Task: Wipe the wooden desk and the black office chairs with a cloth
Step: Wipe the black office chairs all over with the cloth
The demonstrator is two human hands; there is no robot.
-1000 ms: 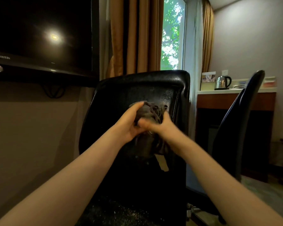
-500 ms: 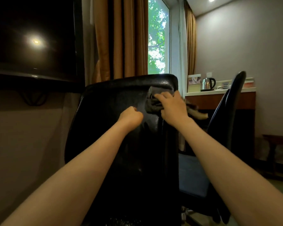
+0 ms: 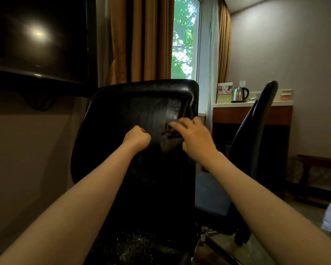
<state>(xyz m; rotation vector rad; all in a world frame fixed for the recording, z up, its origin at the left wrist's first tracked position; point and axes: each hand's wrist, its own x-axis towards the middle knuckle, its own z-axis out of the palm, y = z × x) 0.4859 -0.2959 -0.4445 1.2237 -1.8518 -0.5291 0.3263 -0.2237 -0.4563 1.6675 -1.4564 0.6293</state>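
A black office chair (image 3: 122,115) stands right in front of me, its backrest facing me. My right hand (image 3: 196,139) holds a dark grey cloth (image 3: 169,139) against the right part of the backrest, fingers curled over it. My left hand (image 3: 137,137) is a closed fist resting against the backrest just left of the cloth, with nothing seen in it. A second black office chair (image 3: 256,134) stands to the right, turned side-on.
A dark television (image 3: 36,39) hangs on the wall at upper left. Brown curtains (image 3: 139,39) and a window are behind the chair. A wooden counter (image 3: 235,113) at the right carries a steel kettle (image 3: 239,94) and small boxes. A low bench (image 3: 319,169) sits far right.
One second ago both hands gripped the bunched cloth mid-backrest. The left hand let go; the right hand carried the cloth to the upper right edge, then down and inward.
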